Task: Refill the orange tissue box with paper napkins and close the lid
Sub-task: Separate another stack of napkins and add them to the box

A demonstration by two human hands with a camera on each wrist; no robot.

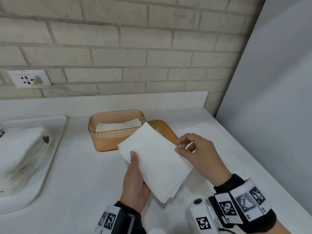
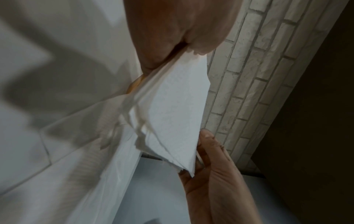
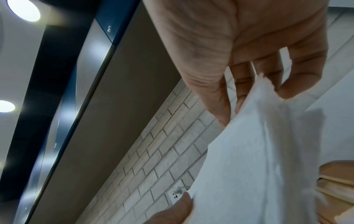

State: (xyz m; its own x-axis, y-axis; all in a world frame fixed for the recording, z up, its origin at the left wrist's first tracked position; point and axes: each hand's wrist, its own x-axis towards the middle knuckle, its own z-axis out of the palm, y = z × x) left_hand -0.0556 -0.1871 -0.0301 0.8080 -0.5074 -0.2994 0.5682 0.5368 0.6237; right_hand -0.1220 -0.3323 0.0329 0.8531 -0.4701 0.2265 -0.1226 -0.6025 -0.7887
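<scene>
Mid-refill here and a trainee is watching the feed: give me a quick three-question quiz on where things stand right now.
1. True or false: the lid is already closed on the orange tissue box.
2. Which hand has its thumb laid on top of the stack of napkins? A) left hand B) right hand C) neither
3. Fill in: the packet of spare napkins lies on the white ___ at the left of the counter.

Key
1. False: the lid lies on the counter behind and to the right of the open box, which already holds some napkins.
2. A: the right hand only pinches the stack's right edge.
3. tray
</scene>
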